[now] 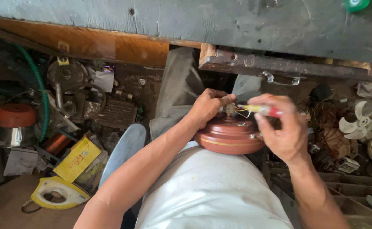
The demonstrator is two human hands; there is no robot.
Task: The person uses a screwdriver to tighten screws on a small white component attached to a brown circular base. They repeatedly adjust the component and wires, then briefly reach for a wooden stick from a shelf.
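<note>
Fingers of right hand (281, 127) pinch a red-yellow tool (263, 110) over wires (241, 109). Left hand (209, 106) fingers curled, gripping top of round reddish motor housing (230, 138), resting on lap.

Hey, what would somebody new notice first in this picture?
Dead centre, a round reddish-brown motor housing rests on the person's lap, the left hand steadying its top. The right hand holds a red-and-yellow tool over the wires. Lower left, a yellow clothes iron lies amid floor clutter.
</note>
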